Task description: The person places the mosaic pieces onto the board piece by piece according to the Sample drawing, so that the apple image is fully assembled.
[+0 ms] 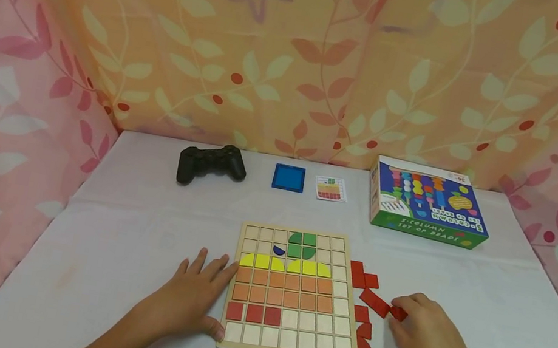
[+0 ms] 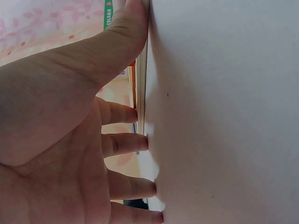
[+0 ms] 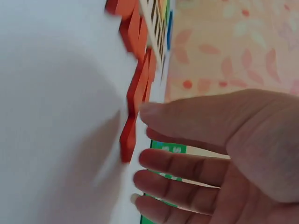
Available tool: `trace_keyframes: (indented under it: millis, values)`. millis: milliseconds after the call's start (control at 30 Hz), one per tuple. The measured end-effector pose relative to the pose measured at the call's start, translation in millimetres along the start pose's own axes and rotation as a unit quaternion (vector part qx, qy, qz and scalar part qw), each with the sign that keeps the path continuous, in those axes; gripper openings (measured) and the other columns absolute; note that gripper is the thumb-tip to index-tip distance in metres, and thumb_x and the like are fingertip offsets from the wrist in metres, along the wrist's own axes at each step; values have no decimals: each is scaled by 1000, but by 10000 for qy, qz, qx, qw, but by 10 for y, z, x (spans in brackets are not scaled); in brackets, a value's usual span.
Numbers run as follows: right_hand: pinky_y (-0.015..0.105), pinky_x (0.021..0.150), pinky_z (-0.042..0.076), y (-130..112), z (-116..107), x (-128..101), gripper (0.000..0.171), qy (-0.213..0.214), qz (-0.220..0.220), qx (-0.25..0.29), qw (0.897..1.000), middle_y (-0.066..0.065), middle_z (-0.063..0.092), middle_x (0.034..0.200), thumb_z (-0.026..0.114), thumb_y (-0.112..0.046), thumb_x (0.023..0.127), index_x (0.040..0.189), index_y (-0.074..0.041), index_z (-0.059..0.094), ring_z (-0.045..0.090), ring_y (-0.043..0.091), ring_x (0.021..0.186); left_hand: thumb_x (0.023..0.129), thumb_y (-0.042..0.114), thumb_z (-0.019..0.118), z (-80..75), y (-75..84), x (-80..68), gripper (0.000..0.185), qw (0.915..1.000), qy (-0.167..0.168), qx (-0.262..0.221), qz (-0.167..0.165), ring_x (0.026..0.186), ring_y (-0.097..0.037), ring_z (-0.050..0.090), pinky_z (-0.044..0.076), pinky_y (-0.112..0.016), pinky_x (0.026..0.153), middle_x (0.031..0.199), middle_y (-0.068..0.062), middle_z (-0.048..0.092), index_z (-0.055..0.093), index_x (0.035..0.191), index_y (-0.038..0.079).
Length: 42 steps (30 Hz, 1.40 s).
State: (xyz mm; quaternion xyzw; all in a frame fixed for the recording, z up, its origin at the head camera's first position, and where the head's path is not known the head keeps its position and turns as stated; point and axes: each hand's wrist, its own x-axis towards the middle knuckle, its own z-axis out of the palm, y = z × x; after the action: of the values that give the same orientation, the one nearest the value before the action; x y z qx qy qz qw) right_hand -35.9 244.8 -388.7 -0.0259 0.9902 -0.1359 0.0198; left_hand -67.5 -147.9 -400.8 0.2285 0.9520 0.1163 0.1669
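A wooden grid board (image 1: 306, 342) lies on the white table, holding green, blue, yellow, orange and three red tiles (image 1: 254, 314). My left hand (image 1: 188, 300) rests spread at the board's left side, thumb at the near corner and index fingertip at the edge; the left wrist view shows the fingertips down on the cloth. Loose red tiles (image 1: 375, 303) lie along the board's right side. Over the outermost red tile (image 3: 127, 140) is my right hand (image 1: 424, 331), thumb and index finger close about it. In the right wrist view that tile lies on the table, just beyond the fingertips.
Along the back stand a black game controller (image 1: 212, 164), a blue square frame (image 1: 289, 178), a small pattern card (image 1: 330, 189) and a colourful bead-set box (image 1: 426, 203). Patterned curtains (image 1: 326, 59) enclose the table's back and sides. Dark straps show at both wrists.
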Motion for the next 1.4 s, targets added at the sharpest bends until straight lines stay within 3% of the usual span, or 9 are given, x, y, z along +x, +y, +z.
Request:
trace_keyframes:
  millis: [167, 533, 1000, 1400]
  values:
    - [59, 84, 52, 128, 27, -19, 37, -327, 296, 79, 9990, 10, 66, 100, 86, -19, 77, 109, -4, 73, 63, 33, 94, 57, 62, 88, -3, -2, 4, 121, 10000, -29, 3, -31, 143, -55, 20, 25, -76, 103, 157, -19, 35, 38, 154, 9]
    - [50, 77, 56, 40, 84, 19, 33, -129, 398, 280, 9987, 4, 63, 89, 86, -10, 76, 107, -5, 74, 58, 22, 81, 57, 61, 89, 26, -3, 22, 121, 10000, -16, -27, -20, 143, -55, 19, 25, -75, 103, 157, -19, 35, 38, 155, 10]
    - [48, 76, 57, -35, 122, 29, 33, 2, 206, 270, 9994, 4, 62, 89, 86, -8, 75, 105, -5, 74, 59, 21, 80, 57, 61, 88, -3, 19, 6, 122, 10000, 5, 24, -14, 143, -55, 20, 26, -75, 103, 157, -20, 36, 38, 155, 9]
    - [39, 68, 52, -51, 213, -9, 29, 526, -190, 282, 9980, 5, 59, 88, 80, -3, 77, 104, -2, 72, 53, 19, 75, 58, 60, 89, 0, 6, 15, 121, 10000, 13, 8, -19, 143, -55, 19, 25, -75, 104, 157, -20, 35, 38, 155, 9]
